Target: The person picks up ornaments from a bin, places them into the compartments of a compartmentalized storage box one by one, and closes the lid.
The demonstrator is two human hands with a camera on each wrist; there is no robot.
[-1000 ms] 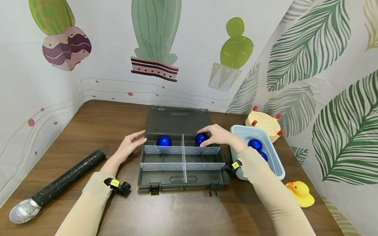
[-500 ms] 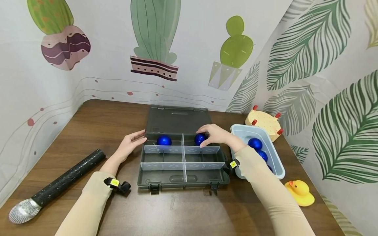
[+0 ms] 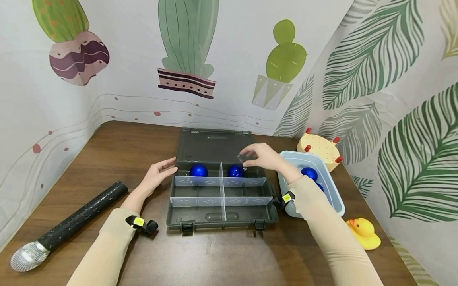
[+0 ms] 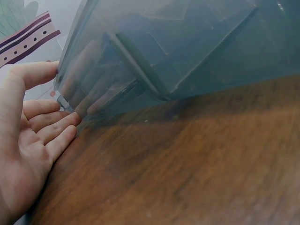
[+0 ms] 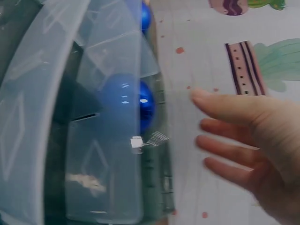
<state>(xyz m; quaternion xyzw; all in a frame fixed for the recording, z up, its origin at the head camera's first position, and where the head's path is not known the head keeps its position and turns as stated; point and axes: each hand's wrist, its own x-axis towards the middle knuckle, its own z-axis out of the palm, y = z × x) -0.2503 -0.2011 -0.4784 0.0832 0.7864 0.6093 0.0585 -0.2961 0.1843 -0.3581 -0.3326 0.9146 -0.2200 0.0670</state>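
Note:
A dark grey translucent compartment box (image 3: 186, 215) lies with its lid folded back, pale dividers across its inside. My left hand (image 3: 156, 177), fingers extended, touches the box's left side; the left wrist view has that hand (image 4: 37, 126) with fingertips against the clear wall. In the back right compartment sits a shiny blue ball ornament (image 3: 235, 171), its cap and loop facing right. Just above and to the right of it hovers my right hand (image 3: 264, 156), relaxed and holding nothing. The right wrist view shows this hand (image 5: 253, 140) apart from the ornament (image 5: 146, 105). Another blue ornament (image 3: 198, 171) rests in the back left compartment.
A light blue tray (image 3: 336, 198) with more blue ornaments (image 3: 309, 173) stands right of the box, partly behind my right forearm. Behind it is a cream round object with red pegs (image 3: 318, 147). A yellow rubber duck (image 3: 364, 233) sits front right; a microphone (image 3: 75, 218) lies left.
My right hand has let go of the blue ornament and lifted up and to the right. The ornament now sits slightly farther left, near the middle divider. My left hand stays in place.

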